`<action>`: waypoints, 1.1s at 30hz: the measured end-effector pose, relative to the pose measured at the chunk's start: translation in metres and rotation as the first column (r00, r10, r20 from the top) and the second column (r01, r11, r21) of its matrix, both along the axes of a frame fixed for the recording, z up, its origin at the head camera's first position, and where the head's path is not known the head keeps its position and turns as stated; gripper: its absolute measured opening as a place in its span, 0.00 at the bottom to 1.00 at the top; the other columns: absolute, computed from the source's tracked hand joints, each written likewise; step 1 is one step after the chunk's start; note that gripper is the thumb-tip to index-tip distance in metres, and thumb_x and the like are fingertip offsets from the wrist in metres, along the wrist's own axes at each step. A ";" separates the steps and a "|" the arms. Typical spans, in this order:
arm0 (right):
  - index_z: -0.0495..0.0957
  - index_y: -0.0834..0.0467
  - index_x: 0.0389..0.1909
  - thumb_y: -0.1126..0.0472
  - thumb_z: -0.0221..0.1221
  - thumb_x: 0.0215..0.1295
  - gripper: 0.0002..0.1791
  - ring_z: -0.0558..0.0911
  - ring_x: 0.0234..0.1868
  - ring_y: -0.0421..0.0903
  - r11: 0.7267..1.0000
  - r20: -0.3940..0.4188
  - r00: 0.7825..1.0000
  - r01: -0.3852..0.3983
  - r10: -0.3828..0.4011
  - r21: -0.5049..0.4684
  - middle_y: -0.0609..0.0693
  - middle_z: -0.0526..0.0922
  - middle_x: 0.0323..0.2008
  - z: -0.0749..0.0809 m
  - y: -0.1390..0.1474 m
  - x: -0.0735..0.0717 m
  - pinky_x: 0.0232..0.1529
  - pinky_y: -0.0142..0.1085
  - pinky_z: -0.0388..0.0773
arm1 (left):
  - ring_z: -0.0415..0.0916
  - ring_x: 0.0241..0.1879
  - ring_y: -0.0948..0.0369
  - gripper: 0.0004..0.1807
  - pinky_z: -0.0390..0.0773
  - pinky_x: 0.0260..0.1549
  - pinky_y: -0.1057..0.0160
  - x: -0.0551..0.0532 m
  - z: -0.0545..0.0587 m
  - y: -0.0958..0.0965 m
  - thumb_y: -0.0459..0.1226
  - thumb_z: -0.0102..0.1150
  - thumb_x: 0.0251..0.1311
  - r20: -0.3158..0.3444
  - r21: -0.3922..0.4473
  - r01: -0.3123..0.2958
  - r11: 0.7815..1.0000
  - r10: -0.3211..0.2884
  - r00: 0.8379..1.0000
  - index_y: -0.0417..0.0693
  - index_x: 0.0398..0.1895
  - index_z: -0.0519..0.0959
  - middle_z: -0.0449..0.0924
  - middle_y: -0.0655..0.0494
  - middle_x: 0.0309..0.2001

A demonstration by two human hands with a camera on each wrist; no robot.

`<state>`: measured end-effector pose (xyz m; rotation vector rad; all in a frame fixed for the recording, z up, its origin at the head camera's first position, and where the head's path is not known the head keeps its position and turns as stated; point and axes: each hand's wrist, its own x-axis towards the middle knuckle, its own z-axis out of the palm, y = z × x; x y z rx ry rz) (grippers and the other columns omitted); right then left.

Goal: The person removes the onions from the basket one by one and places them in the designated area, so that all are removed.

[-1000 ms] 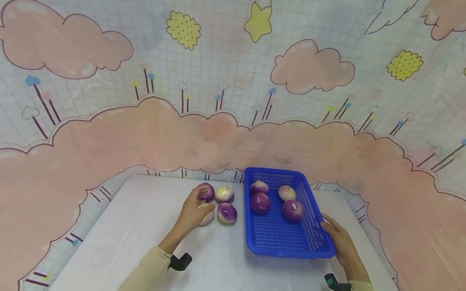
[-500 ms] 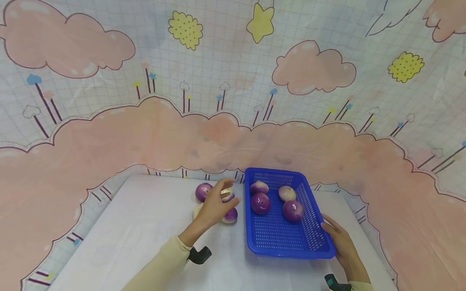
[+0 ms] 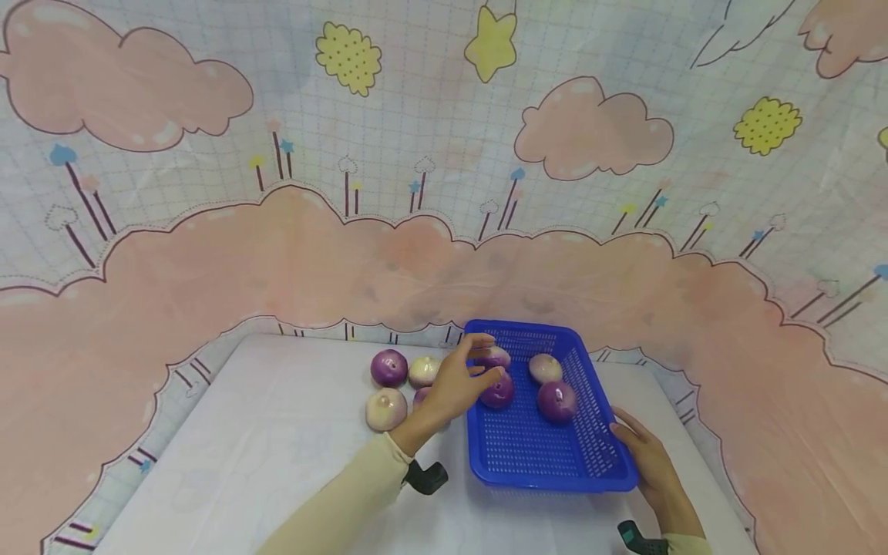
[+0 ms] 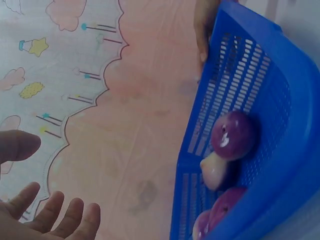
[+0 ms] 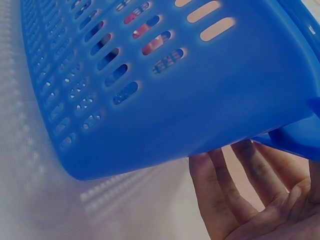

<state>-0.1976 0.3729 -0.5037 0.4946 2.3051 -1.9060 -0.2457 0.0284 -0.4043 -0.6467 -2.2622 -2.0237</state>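
Note:
My left hand (image 3: 454,385) hovers over the left rim of a blue plastic basket (image 3: 530,455), its fingers spread and holding nothing. In the left wrist view that same hand (image 4: 47,200) also shows spread, apart from the basket. Inside the basket lie several purple-and-white turnips, among them a purple one (image 3: 558,401) and a pale one (image 3: 546,369). At the basket's right side, my right hand (image 3: 648,459) grips the rim; the right wrist view shows its fingers (image 5: 205,185) under the rim, against the outer wall.
Left of the basket several more turnips sit on the white table (image 3: 277,432), including a purple one (image 3: 389,368) and a pale one (image 3: 386,409). My left forearm partly hides one. A patterned cloth backdrop (image 3: 347,262) rises behind the table.
My left hand has moved right, from the turnips on the table to above the basket's left rim, carrying nothing. My right hand and the basket stay put.

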 end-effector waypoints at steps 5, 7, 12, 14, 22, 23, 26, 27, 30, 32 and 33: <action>0.55 0.48 0.76 0.41 0.55 0.70 0.38 0.80 0.55 0.46 1.000 -0.009 1.000 0.006 -0.006 -0.007 0.64 0.61 0.73 0.000 -0.001 -0.001 0.54 0.45 0.82 | 0.73 0.61 0.47 0.25 0.77 0.58 0.50 -0.006 0.000 0.024 0.37 0.65 0.59 0.089 -0.015 -0.022 1.000 0.023 0.996 0.48 0.60 0.72 0.76 0.48 0.60; 0.56 0.48 0.76 0.42 0.55 0.70 0.38 0.80 0.55 0.46 1.000 -0.011 1.000 0.009 -0.009 -0.010 0.64 0.62 0.72 -0.001 -0.001 -0.002 0.54 0.45 0.82 | 0.74 0.61 0.48 0.25 0.76 0.58 0.50 -0.009 -0.003 0.033 0.38 0.65 0.59 0.110 -0.047 -0.031 0.998 0.036 0.993 0.49 0.60 0.72 0.77 0.48 0.60; 0.55 0.47 0.76 0.41 0.54 0.70 0.38 0.81 0.55 0.47 1.000 -0.004 1.000 0.008 -0.008 -0.010 0.64 0.62 0.73 -0.002 -0.001 -0.002 0.53 0.46 0.82 | 0.73 0.63 0.46 0.26 0.77 0.59 0.48 -0.015 -0.013 0.053 0.39 0.65 0.60 0.127 -0.131 -0.040 0.991 0.057 0.990 0.50 0.61 0.71 0.75 0.47 0.61; 0.55 0.47 0.76 0.40 0.54 0.70 0.38 0.80 0.56 0.47 1.000 0.000 1.000 0.006 -0.006 -0.009 0.64 0.61 0.73 -0.002 0.000 -0.002 0.54 0.46 0.82 | 0.72 0.64 0.46 0.27 0.78 0.58 0.48 -0.017 -0.017 0.061 0.39 0.65 0.59 0.138 -0.150 -0.040 0.988 0.061 0.989 0.50 0.62 0.70 0.75 0.47 0.62; 0.55 0.46 0.76 0.41 0.54 0.70 0.38 0.80 0.56 0.48 1.000 -0.009 1.000 0.002 -0.002 -0.006 0.64 0.61 0.73 -0.003 0.001 -0.002 0.54 0.46 0.82 | 0.73 0.62 0.46 0.32 0.77 0.58 0.49 -0.024 -0.030 0.086 0.39 0.66 0.57 0.240 -0.126 -0.028 0.992 0.058 0.969 0.46 0.65 0.68 0.74 0.45 0.62; 0.55 0.47 0.76 0.41 0.54 0.70 0.38 0.80 0.56 0.47 1.000 -0.010 1.000 0.003 -0.003 -0.006 0.64 0.61 0.73 -0.003 0.001 -0.002 0.54 0.46 0.82 | 0.73 0.62 0.46 0.33 0.77 0.58 0.50 -0.025 -0.033 0.089 0.39 0.66 0.56 0.258 -0.120 -0.029 0.992 0.060 0.964 0.45 0.65 0.68 0.74 0.44 0.62; 0.55 0.47 0.76 0.41 0.54 0.70 0.38 0.80 0.57 0.48 1.000 -0.008 1.000 0.002 -0.002 -0.004 0.64 0.61 0.73 -0.003 0.001 -0.001 0.54 0.46 0.82 | 0.72 0.62 0.45 0.34 0.75 0.60 0.50 -0.028 -0.041 0.098 0.37 0.67 0.54 0.295 -0.101 -0.040 0.994 0.069 0.953 0.42 0.65 0.68 0.74 0.42 0.62; 0.55 0.47 0.76 0.41 0.54 0.70 0.38 0.80 0.57 0.48 1.000 -0.006 1.000 0.002 -0.002 -0.002 0.64 0.61 0.73 -0.003 0.001 -0.001 0.54 0.46 0.82 | 0.72 0.62 0.45 0.34 0.75 0.61 0.50 -0.029 -0.044 0.101 0.37 0.67 0.53 0.304 -0.100 -0.047 0.994 0.075 0.950 0.41 0.65 0.68 0.74 0.41 0.62; 0.55 0.47 0.76 0.41 0.54 0.70 0.38 0.79 0.58 0.49 1.000 -0.003 1.000 0.000 0.000 0.005 0.64 0.61 0.73 -0.003 0.001 0.000 0.55 0.47 0.81 | 0.69 0.65 0.44 0.35 0.71 0.65 0.49 -0.033 -0.053 0.107 0.36 0.67 0.52 0.312 -0.100 -0.057 0.993 0.085 0.946 0.39 0.64 0.68 0.73 0.39 0.63; 0.55 0.47 0.76 0.40 0.55 0.69 0.38 0.79 0.59 0.50 1.000 -0.004 1.000 -0.002 0.003 0.007 0.64 0.61 0.73 -0.003 0.001 0.001 0.56 0.48 0.81 | 0.68 0.66 0.44 0.36 0.68 0.67 0.48 -0.034 -0.058 0.111 0.36 0.67 0.52 0.322 -0.099 -0.054 0.994 0.083 0.943 0.37 0.65 0.67 0.72 0.38 0.64; 0.55 0.47 0.76 0.40 0.55 0.69 0.39 0.78 0.60 0.50 1.000 -0.005 1.000 -0.002 0.002 0.011 0.64 0.61 0.73 -0.003 0.001 0.001 0.56 0.48 0.81 | 0.68 0.66 0.44 0.36 0.68 0.67 0.47 -0.035 -0.060 0.113 0.35 0.67 0.52 0.329 -0.100 -0.050 0.994 0.080 0.941 0.36 0.65 0.66 0.71 0.38 0.65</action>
